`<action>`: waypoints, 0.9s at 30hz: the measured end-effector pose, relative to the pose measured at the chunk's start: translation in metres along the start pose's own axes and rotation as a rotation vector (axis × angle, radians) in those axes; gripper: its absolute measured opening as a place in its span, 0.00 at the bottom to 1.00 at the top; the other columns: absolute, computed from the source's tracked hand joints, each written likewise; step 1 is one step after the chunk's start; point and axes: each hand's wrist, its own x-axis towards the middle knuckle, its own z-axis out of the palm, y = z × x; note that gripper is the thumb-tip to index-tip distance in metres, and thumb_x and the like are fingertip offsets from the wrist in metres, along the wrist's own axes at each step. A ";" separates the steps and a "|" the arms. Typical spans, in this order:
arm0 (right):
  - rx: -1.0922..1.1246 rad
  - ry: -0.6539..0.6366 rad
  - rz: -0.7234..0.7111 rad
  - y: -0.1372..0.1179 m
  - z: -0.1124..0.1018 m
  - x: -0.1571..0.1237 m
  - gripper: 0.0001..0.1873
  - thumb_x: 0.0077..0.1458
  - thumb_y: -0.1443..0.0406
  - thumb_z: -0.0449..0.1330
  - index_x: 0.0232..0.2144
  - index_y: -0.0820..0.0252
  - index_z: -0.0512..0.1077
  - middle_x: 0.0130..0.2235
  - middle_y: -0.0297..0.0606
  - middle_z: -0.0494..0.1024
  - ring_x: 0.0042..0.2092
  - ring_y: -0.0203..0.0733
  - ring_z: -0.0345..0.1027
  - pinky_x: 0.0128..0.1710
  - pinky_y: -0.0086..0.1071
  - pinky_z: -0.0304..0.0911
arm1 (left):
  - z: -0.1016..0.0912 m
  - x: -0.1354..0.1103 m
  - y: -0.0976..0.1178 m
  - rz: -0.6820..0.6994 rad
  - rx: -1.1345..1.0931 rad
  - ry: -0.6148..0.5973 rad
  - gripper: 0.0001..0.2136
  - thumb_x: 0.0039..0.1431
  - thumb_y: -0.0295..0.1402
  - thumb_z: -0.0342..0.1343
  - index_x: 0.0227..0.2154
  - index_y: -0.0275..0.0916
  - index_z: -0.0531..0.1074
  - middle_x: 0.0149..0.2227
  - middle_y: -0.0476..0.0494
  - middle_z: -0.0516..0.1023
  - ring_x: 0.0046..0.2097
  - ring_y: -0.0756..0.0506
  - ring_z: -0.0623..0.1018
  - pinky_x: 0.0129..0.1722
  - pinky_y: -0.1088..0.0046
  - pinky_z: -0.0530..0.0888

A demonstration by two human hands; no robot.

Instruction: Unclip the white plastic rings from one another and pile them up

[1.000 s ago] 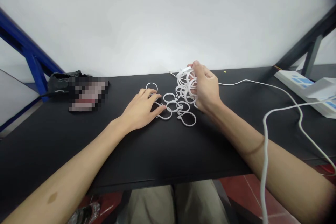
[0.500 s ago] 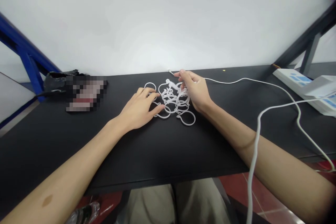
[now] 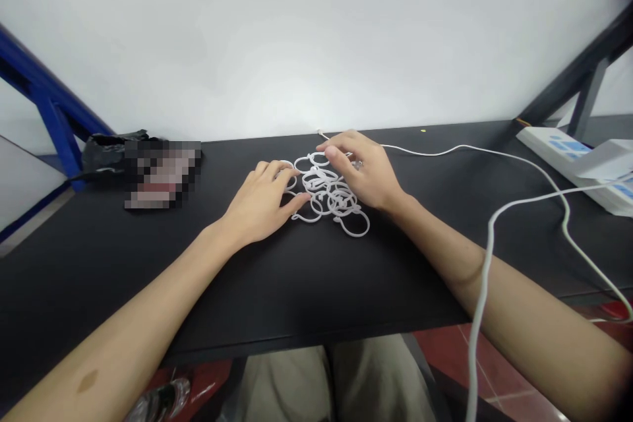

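Right now you have a loose heap of white rings (image 3: 324,176) between your hands on the black table (image 3: 306,283), roughly midway along it and nearer the back edge than the front. The rings lie flat or overlap one another, most with a small knob or clip on the rim, and one sits out at the heap's front, toward the table's front edge.

Your left hand (image 3: 262,201) is palm down at the heap's left side, fingers loosely spread and thumb well apart from them; the fingertips and thumb tip reach over the nearest rings, and nothing is gripped. Your right hand (image 3: 366,168) is half curled over the heap's back right part, thumb and forefinger slightly apart by a ring. The fingers hide what lies beneath, so I can't fairly say whether it has hold of any.

Behind that hand, a thin white cable (image 3: 514,159) runs from the back edge toward the right end. A thicker white cord (image 3: 489,244) crosses in front of your right forearm. Near the back left corner sit a black bag (image 3: 106,158) and a pixelated item (image 3: 161,175); by the back right corner lies a white box (image 3: 539,138) with blue print.
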 end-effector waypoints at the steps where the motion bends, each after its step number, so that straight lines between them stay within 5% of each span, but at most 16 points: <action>1: -0.025 -0.017 -0.031 0.000 -0.001 0.000 0.19 0.63 0.52 0.53 0.38 0.57 0.77 0.41 0.38 0.77 0.42 0.38 0.69 0.38 0.32 0.64 | 0.000 0.000 0.000 0.000 0.002 0.005 0.22 0.66 0.48 0.47 0.54 0.38 0.68 0.55 0.40 0.70 0.54 0.38 0.67 0.54 0.56 0.68; 8: -0.086 0.032 -0.036 0.002 -0.005 0.001 0.21 0.64 0.50 0.51 0.43 0.57 0.75 0.39 0.38 0.74 0.36 0.37 0.66 0.38 0.34 0.62 | -0.002 -0.002 0.011 0.080 -0.003 0.049 0.20 0.66 0.45 0.50 0.53 0.38 0.68 0.55 0.38 0.70 0.54 0.37 0.67 0.54 0.55 0.67; 14: 0.216 0.082 0.176 -0.002 -0.002 0.002 0.30 0.62 0.42 0.46 0.46 0.56 0.73 0.35 0.35 0.70 0.28 0.33 0.60 0.30 0.33 0.60 | -0.001 -0.004 0.025 0.187 -0.045 0.104 0.19 0.66 0.44 0.50 0.52 0.36 0.69 0.53 0.38 0.71 0.53 0.38 0.68 0.55 0.56 0.67; 23: 0.655 -0.115 0.283 -0.028 0.006 -0.002 0.38 0.58 0.36 0.40 0.49 0.54 0.72 0.35 0.37 0.71 0.30 0.36 0.63 0.32 0.33 0.66 | -0.002 0.000 0.030 0.110 -0.182 0.199 0.19 0.65 0.41 0.52 0.54 0.34 0.64 0.49 0.39 0.73 0.48 0.40 0.69 0.50 0.59 0.68; 27: 0.742 -0.160 0.288 -0.035 0.009 -0.005 0.34 0.61 0.40 0.39 0.50 0.51 0.72 0.36 0.38 0.71 0.32 0.38 0.64 0.37 0.37 0.68 | -0.001 0.003 0.031 0.085 -0.290 0.219 0.11 0.64 0.40 0.54 0.43 0.37 0.67 0.42 0.44 0.76 0.43 0.43 0.70 0.45 0.63 0.70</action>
